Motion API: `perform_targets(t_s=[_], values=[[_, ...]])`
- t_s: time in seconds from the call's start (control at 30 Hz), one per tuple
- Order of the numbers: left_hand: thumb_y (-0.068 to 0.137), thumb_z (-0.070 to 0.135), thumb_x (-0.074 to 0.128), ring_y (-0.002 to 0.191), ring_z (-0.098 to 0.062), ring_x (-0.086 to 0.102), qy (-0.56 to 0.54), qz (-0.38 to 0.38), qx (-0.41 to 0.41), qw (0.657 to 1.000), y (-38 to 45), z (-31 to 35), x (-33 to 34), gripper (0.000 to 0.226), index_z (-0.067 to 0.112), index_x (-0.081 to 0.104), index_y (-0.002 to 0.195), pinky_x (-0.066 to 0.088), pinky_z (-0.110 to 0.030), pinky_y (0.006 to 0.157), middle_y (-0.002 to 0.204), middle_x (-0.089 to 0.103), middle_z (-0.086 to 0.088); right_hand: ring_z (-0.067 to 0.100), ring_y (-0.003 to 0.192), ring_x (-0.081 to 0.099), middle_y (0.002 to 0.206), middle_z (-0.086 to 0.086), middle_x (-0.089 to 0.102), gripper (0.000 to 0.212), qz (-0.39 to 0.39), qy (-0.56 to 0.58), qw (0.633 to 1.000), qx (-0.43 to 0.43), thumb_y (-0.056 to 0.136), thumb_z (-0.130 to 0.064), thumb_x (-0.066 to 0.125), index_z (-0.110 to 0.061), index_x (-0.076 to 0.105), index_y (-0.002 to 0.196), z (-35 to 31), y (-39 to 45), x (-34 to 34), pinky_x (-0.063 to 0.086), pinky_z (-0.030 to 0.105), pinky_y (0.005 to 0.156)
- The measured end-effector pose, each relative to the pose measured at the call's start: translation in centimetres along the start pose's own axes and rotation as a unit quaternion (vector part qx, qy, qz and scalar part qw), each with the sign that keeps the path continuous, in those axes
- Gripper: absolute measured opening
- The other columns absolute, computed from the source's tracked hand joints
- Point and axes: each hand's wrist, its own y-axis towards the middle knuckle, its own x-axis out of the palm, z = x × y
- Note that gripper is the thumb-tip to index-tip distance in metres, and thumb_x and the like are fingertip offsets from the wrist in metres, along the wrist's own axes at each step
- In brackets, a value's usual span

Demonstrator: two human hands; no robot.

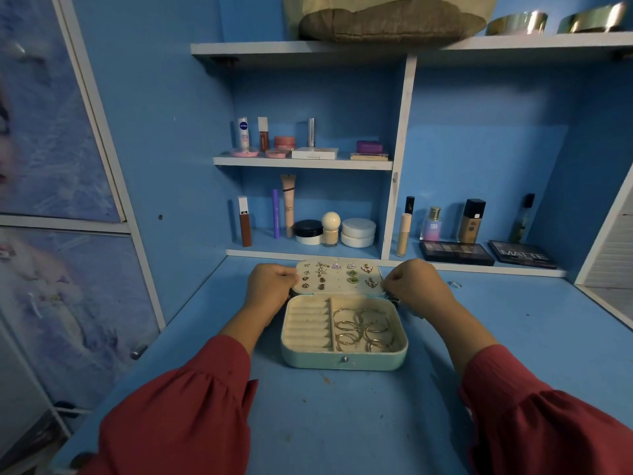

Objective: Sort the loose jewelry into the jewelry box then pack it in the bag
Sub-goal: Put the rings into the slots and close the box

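Observation:
A pale green jewelry box [344,359] lies open in the middle of the blue desk. Several gold hoop earrings [364,329] fill its right compartment, and the ring rolls on the left hold nothing. Its raised lid [339,269] carries several stud earrings. My left hand [270,286] grips the lid's left edge with curled fingers. My right hand [416,286] grips the lid's right edge the same way. A small ring [455,284] lies loose on the desk to the right. A beige fabric bag [390,20] sits on the top shelf.
Cosmetics fill the shelves behind the box: bottles, jars [358,233] and tubes. Two dark eyeshadow palettes [457,252] lie flat at the back right. Two metal bowls [517,22] stand on the top shelf. A cupboard door [68,166] closes off the left side.

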Motion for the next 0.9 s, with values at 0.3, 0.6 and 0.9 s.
perform_targets(t_s=[0.3,0.6,0.9], values=[[0.084,0.003,0.065,0.077,-0.024,0.068,0.018,0.008,0.003,1.000,0.1,0.0,-0.2,0.014,0.010,0.075,0.090,0.058,-0.038,0.077,0.093,0.073,-0.006,0.015,0.088,0.061,0.095,0.000,0.070,0.016,-0.012,0.100,0.994,-0.040,0.091,-0.012,0.059,-0.013,0.075,0.093,1.7,0.2,-1.2,0.048,0.026,0.072],[0.088,0.016,0.065,0.089,-0.016,0.058,0.167,0.023,0.172,0.971,-1.0,2.8,1.1,0.016,0.014,0.074,0.101,0.047,-0.026,0.080,0.099,0.064,-0.004,0.008,0.075,0.059,0.087,-0.003,0.068,0.008,0.000,0.080,0.996,-0.043,0.087,-0.015,0.068,-0.018,0.072,0.081,4.6,0.7,-3.4,0.049,0.027,0.069],[0.087,0.027,0.066,0.120,-0.018,0.039,0.266,-0.191,0.200,0.923,-2.9,7.0,5.8,0.014,0.031,0.074,0.097,0.038,-0.037,0.103,0.090,0.058,0.012,0.017,0.086,0.063,0.093,0.001,0.072,0.008,-0.009,0.023,0.999,-0.035,0.086,-0.015,0.068,-0.017,0.075,0.085,6.3,0.5,-4.0,0.052,0.034,0.083]])
